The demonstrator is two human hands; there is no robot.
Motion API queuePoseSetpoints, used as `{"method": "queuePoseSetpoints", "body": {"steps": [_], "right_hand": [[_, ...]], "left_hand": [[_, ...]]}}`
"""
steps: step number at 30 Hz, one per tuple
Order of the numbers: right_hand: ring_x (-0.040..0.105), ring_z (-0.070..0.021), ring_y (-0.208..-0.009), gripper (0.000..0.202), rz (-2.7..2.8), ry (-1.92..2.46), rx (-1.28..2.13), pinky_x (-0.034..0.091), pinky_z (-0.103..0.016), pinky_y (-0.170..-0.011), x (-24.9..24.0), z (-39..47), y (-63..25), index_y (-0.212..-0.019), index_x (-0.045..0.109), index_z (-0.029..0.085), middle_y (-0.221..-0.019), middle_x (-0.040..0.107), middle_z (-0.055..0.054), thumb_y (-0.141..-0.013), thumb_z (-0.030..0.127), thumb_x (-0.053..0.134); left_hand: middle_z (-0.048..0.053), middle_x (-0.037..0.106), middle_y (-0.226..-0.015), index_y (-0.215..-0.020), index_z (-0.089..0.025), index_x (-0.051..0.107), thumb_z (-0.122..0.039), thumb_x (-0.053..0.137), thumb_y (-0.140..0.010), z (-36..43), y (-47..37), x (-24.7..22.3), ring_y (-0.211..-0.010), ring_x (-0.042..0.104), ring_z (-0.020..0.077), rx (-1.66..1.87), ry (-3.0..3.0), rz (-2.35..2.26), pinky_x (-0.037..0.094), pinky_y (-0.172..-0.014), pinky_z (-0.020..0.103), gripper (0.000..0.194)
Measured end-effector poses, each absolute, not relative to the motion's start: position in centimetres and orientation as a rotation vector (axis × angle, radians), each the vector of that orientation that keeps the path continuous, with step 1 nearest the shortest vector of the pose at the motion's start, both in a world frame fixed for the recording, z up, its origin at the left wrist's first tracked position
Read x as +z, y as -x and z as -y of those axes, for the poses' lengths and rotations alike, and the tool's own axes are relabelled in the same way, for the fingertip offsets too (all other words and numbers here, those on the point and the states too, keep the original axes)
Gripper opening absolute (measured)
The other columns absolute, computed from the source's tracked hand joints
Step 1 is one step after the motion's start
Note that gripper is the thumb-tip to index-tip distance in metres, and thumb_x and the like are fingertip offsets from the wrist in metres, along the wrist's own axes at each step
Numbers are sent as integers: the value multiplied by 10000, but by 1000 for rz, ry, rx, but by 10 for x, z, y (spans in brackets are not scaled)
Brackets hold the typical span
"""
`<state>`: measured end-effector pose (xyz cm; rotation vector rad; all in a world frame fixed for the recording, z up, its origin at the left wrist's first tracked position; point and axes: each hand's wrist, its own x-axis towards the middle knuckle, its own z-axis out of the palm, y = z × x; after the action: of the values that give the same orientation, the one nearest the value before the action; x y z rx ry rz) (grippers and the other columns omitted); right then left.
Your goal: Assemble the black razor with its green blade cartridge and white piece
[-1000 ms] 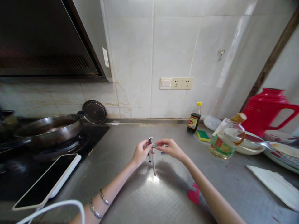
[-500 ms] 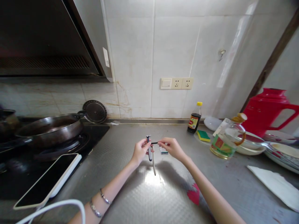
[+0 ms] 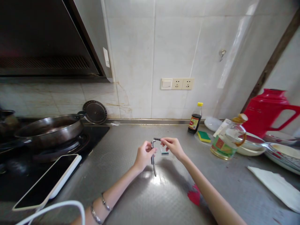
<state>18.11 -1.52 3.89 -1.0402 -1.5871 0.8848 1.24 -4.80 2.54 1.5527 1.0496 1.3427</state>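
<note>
Over the middle of the counter, my left hand is closed around what looks like a razor handle, slim and dark, with a silvery neck at the top and a curved lower end hanging down. My right hand pinches one end of a short, narrow black bar, apparently a razor head. That bar lies level across the top of the handle; whether the two are joined is too small to tell. Beneath my right fingers a small clear pack with a dark green strip rests on the counter.
A phone with a white cable lies at the left near the stove, where a steel pan stands. At the right are a sauce bottle, a sponge, an oil jug, a red thermos and a paper sheet.
The black bar has risen from beside the handle to its top. My left hand has turned and shifted slightly right, so the handle shows a different side.
</note>
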Motion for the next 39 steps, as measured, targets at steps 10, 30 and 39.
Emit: {"method": "queuePoseSetpoints", "body": {"steps": [10,30,39], "right_hand": [[487,-89,-486,374,1598,990,976,402,-186,-385,42,18,-179,-703,681,112,-601,606,-34,-700,476,595],[478,-82,-482,334,1665,936,975,391,-179,-388,47,24,-174,-703,678,119,-599,604,-25,-724,441,591],[487,-90,-504,337,1678,900,955,398,-181,-396,49,27,-174,-692,667,128,-611,584,-25,-730,451,583]], "left_hand": [[-57,499,-561,-704,-181,431,-391,654,-671,53,-15,17,-512,462,86,1364,-1813,-1219,336,-508,193,307],[-45,526,-591,-713,-184,430,-387,650,-678,53,-17,14,-535,497,96,1365,-1786,-1189,341,-517,194,302],[-66,483,-539,-691,-186,408,-395,652,-669,55,-18,18,-483,456,82,1364,-1709,-1170,325,-489,190,322]]}}
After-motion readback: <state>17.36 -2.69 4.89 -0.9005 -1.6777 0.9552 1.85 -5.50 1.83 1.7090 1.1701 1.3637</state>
